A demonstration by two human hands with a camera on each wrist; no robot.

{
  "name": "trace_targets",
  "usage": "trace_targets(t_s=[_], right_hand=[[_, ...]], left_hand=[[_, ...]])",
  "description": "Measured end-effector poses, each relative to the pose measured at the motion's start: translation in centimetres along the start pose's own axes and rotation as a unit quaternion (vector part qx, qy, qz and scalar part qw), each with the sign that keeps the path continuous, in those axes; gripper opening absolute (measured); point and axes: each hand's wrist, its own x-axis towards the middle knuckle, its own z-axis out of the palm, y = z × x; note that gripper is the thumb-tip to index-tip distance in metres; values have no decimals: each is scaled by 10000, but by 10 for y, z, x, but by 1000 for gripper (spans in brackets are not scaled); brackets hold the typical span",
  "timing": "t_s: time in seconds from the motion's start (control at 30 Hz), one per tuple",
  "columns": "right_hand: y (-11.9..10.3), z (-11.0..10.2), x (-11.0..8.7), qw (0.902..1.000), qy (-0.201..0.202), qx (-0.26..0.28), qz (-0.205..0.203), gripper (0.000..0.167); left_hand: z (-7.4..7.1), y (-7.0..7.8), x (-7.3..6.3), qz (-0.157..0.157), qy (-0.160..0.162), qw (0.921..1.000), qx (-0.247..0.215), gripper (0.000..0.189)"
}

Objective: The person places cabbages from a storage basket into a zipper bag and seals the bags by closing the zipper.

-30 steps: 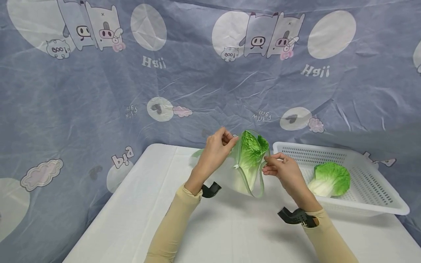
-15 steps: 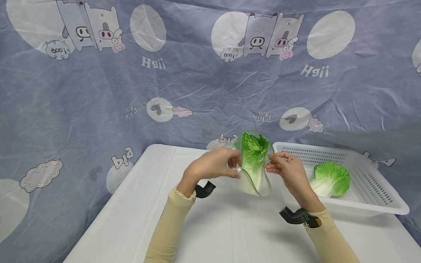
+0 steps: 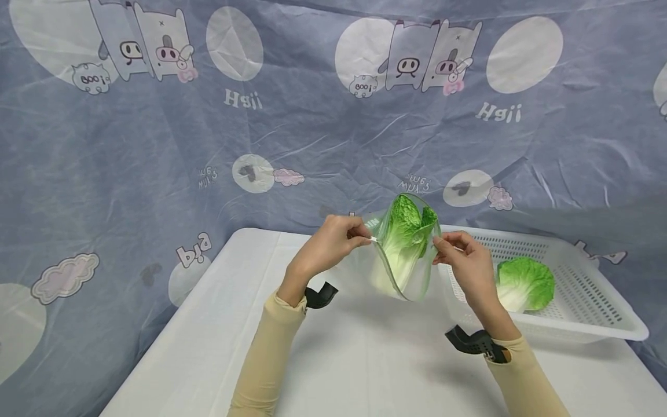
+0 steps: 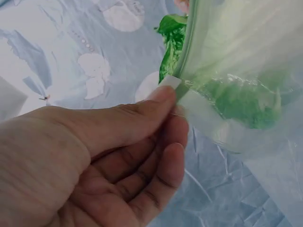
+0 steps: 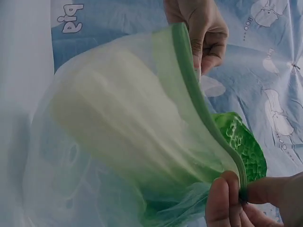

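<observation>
A clear zip bag [image 3: 384, 275] with a green zip strip is held up above the table, its mouth spread apart. Inside stands a napa cabbage leaf [image 3: 402, 240], pale stem down and green top showing above the opening. My left hand [image 3: 329, 244] pinches the left end of the zip strip at a small white slider [image 4: 171, 81] between thumb and forefinger. On the other side, my right hand [image 3: 471, 266] pinches the bag's right edge; the right wrist view shows thumb and fingertips [image 5: 229, 182] on the green strip.
To the right, a white perforated plastic basket [image 3: 589, 327] holds another cabbage leaf [image 3: 526, 284]. A white cloth covers the table [image 3: 375, 359]. Behind it hangs a blue-grey printed curtain [image 3: 312, 127]. Each wrist carries a black camera mount.
My left hand has moved from the bag's upper left rim down to the slider end and grips it. The bag and leaf have risen slightly and shifted right with my right hand.
</observation>
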Motion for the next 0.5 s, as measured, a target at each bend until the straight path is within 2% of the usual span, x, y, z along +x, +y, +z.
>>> trace_targets(t_s=[0.13,0.23,0.3,0.37,0.5], right_hand=[[-10,-1,-2,9949,23,-134,-997,29],[-15,-3,-4,9871,-79,-392,-1550,22],[-18,-3,-6,9816,-147,-683,-1778,20],[-16,-5,-5,9761,-254,-753,-2022,21],[-25,-3,-7,9612,-462,-587,-2656,22]], left_hand=[[-3,-3,0,82,175,9994,-288,6],[-6,-3,-1,22,437,9983,-385,5],[-8,-3,-2,-44,719,9963,-467,6],[-10,-4,-3,-85,1047,9927,-593,6],[-13,-5,-3,-37,1618,9827,-904,8]])
